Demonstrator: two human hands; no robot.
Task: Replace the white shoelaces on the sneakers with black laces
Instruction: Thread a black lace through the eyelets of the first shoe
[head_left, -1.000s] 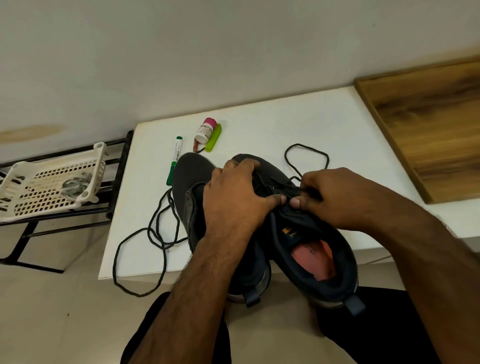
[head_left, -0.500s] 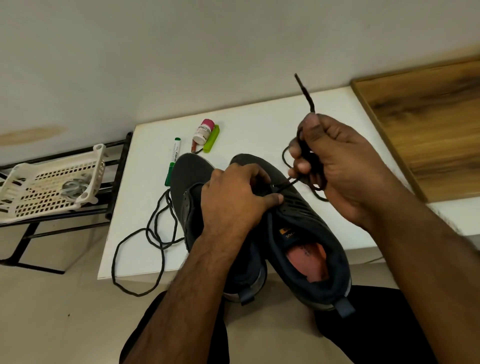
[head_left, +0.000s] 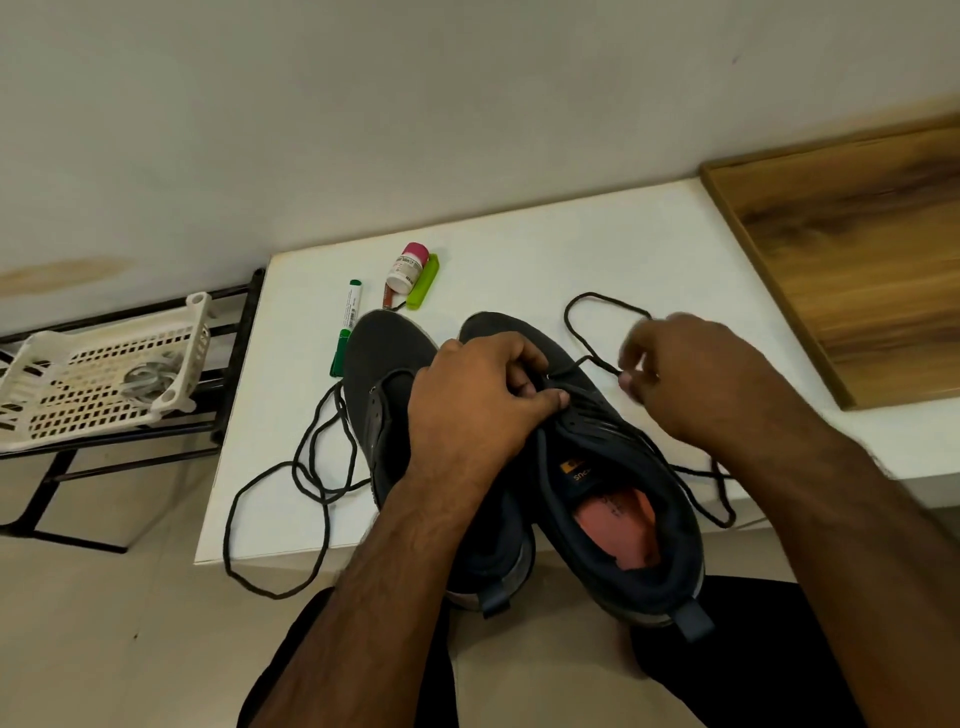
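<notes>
The head view looks down on two dark sneakers at the front edge of a white desk (head_left: 519, 260). The left hand (head_left: 478, 400) grips the right sneaker (head_left: 597, 467) at its eyelets, fingers curled over the tongue. The right hand (head_left: 691, 379), blurred, pinches the black lace (head_left: 587, 332) that runs from that shoe and loops on the desk. The left sneaker (head_left: 384, 374) lies beside it, next to a second black lace (head_left: 291, 483) draped over the desk edge.

Home room, white table (head_left: 519, 249), plastic basket (head_left: 78, 374)
</notes>
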